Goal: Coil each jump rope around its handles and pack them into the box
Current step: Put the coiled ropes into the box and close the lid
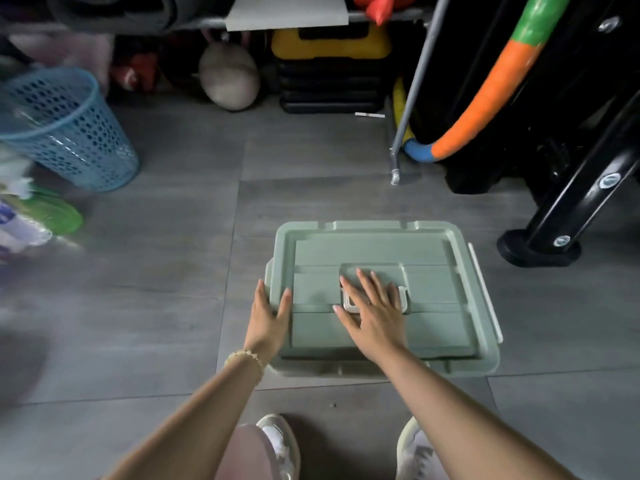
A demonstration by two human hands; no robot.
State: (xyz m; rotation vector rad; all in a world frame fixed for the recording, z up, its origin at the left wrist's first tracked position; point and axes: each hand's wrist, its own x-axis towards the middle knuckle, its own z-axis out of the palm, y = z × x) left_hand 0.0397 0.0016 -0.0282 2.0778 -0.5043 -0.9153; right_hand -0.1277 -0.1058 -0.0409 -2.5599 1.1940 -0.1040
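Box (433, 254) closed on floor; right hand (375, 308) flat, spread over handle (403, 297); left hand (268, 313) straight-fingered, straddling left rim, probably steadying for opening.

Beaded bracelet (244, 358) on left wrist, pinkish trousers (242, 452), 2 pale sneakers (281, 441).

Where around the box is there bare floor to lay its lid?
The widest bare floor lies left of the green box, between it and the blue basket. Another strip runs beyond the box, toward the stacked black cases. The right is crowded: black stand foot, foam hoop and grey pole.
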